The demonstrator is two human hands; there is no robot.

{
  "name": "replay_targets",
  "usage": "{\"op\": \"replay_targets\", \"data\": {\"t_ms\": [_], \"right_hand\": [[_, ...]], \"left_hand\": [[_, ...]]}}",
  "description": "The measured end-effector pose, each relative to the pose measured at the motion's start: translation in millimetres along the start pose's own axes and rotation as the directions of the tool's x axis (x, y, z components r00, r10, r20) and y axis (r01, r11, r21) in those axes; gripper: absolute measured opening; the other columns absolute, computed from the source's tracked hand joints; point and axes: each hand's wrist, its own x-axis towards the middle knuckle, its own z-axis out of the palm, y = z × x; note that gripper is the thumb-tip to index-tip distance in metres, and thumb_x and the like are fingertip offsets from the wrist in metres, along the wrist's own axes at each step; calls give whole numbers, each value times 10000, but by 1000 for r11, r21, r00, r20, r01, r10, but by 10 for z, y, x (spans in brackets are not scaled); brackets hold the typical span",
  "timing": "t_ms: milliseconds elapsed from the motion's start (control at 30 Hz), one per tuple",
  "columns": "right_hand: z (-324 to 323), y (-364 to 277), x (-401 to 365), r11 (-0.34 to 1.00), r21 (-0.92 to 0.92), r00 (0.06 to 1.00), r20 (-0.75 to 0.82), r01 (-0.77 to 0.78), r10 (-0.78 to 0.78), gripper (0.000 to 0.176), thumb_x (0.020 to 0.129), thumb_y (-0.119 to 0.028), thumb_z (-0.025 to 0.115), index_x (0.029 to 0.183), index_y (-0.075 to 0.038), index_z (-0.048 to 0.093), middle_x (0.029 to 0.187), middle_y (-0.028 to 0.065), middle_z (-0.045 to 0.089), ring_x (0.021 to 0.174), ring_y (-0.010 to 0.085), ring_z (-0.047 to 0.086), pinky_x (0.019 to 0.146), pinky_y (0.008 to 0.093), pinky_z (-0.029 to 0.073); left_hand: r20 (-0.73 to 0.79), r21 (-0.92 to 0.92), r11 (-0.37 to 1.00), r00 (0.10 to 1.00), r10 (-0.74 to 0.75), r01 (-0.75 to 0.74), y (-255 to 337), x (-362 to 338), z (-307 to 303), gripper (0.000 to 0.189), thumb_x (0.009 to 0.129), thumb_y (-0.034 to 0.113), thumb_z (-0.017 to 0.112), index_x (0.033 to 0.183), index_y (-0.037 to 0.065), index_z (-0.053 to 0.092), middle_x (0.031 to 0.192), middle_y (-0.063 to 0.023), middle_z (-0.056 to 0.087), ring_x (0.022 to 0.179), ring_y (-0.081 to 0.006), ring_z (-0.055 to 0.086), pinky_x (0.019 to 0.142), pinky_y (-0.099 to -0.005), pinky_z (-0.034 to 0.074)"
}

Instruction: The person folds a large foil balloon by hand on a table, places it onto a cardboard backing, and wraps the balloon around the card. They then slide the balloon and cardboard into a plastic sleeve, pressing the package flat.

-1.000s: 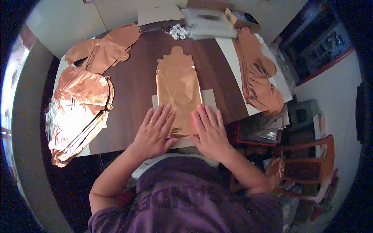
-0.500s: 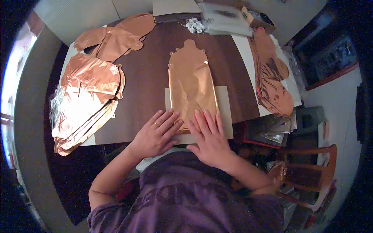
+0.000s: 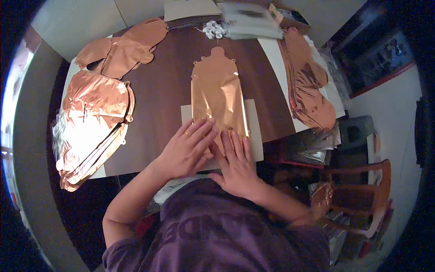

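A flat copper-coloured foil balloon [image 3: 216, 90] lies lengthwise in front of me, its narrow rounded end pointing away and small tabs along its far edges. Its near part rests over a pale board [image 3: 254, 131]. My left hand [image 3: 188, 147], with a ring on one finger, lies flat on the foil's near left part, fingers stretched out. Beside it my right hand [image 3: 235, 170] presses flat on the near right part, fingers spread. The fingertips of both hands are close together, and they hide the balloon's near end. Neither hand grips anything.
More flat foil balloons lie at the left [image 3: 97, 97], the far left [image 3: 131, 47] and along the right edge [image 3: 308, 81] of the brown table [image 3: 154, 99]. White ribbon coils [image 3: 214, 30], clear plastic bags [image 3: 249, 21] and an open box [image 3: 290, 19] sit at the back. A wooden chair [image 3: 358, 195] stands at right.
My left hand has slid forward and inward over the foil, now overlapping its left side more. My right hand stays flat on it. The whole view has shifted slightly.
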Motion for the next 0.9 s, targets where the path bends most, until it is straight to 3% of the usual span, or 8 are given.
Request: {"op": "replay_targets", "data": {"t_ms": [67, 200, 300, 400, 600, 633, 900], "right_hand": [[-79, 0, 3, 999, 38, 1000, 2, 0, 0, 841, 855, -456, 640, 1496, -32, 300, 1553, 278, 189, 1444, 469, 147, 1163, 587, 103], [-140, 115, 20, 981, 196, 999, -45, -8, 18, 793, 894, -408, 606, 1467, 44, 298, 1534, 293, 227, 1427, 468, 207, 1170, 559, 123], [-367, 180, 295, 989, 150, 987, -157, 10, 14, 746, 926, -437, 542, 1456, 40, 323, 1521, 309, 244, 1430, 461, 211, 1164, 574, 148], [-239, 259, 599, 1000, -28, 981, -196, -11, 5, 737, 936, -439, 526, 1453, 45, 322, 1530, 260, 278, 1421, 410, 263, 1158, 556, 168], [-82, 413, 633, 989, -116, 988, -138, -91, 75, 777, 935, -523, 495, 1474, 9, 321, 1547, 241, 266, 1451, 389, 217, 1147, 588, 157], [-68, 433, 629, 990, -89, 991, -86, -111, 103, 808, 931, -547, 484, 1505, -21, 268, 1565, 261, 204, 1470, 403, 149, 1149, 617, 128], [-116, 391, 628, 986, -109, 990, -79, -129, 120, 785, 927, -492, 521, 1510, -28, 274, 1568, 265, 185, 1464, 414, 161, 1150, 611, 113]], "left_hand": [[-39, 111, 994, 999, -19, 23, -93, 47, 187, 650, 879, 322, 614, 1410, 1, 422, 1482, -211, 390, 1388, -387, 355, 1127, -539, 281], [-6, 102, 992, 998, -69, 69, -79, 82, 179, 653, 889, 327, 592, 1424, 4, 405, 1499, -202, 375, 1403, -382, 335, 1134, -542, 266], [21, 167, 982, 995, -95, 91, -39, 73, 159, 656, 896, 332, 580, 1434, 6, 393, 1510, -195, 365, 1412, -377, 321, 1139, -542, 255], [30, 207, 974, 994, -102, 94, -30, 59, 166, 661, 907, 341, 567, 1447, 10, 378, 1517, -189, 355, 1419, -374, 308, 1144, -542, 243], [67, 166, 974, 983, -169, 156, 2, 5, 141, 692, 924, 379, 541, 1461, -10, 343, 1535, -205, 317, 1437, -376, 272, 1157, -543, 204], [82, 131, 973, 977, -199, 187, 14, -5, 129, 698, 932, 377, 534, 1467, -19, 324, 1544, -215, 295, 1444, -385, 252, 1163, -545, 184], [96, 75, 970, 967, -236, 230, -53, 112, -64, 727, 930, 430, 534, 1451, -34, 334, 1533, -233, 304, 1440, -384, 261, 1172, -547, 157]]}}
